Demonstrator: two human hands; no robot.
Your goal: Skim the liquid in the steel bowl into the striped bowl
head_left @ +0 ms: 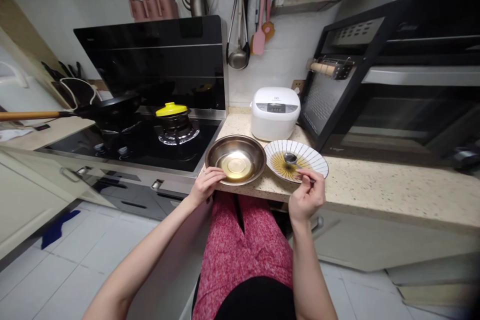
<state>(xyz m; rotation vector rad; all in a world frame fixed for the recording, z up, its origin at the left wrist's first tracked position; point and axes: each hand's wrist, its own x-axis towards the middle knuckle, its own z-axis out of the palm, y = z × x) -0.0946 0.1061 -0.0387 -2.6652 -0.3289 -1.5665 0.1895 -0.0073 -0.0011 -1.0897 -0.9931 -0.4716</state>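
A metal bowl [258, 152] with yellowish liquid in it stands at the counter's front edge. My left hand [204, 183] is closed on its near left rim, the fingers reaching over to the inside. Just right of the bowl, nearly touching it, is a white plate with dark radiating stripes [318, 162], a pool of yellow-brown liquid in its middle. Pinched in my right hand [308, 195] is the handle of a metal spoon [290, 158]. The spoon's head is over the plate's liquid; whether it touches the plate I cannot tell.
A white rice cooker [275, 115] stands behind the plate. On the left, the gas stove [146, 147] carries a wok [112, 110] and a small pot with a yellow lid [171, 109]. A dark oven [423, 115] stands at the right. Utensils [240, 52] hang on the wall.
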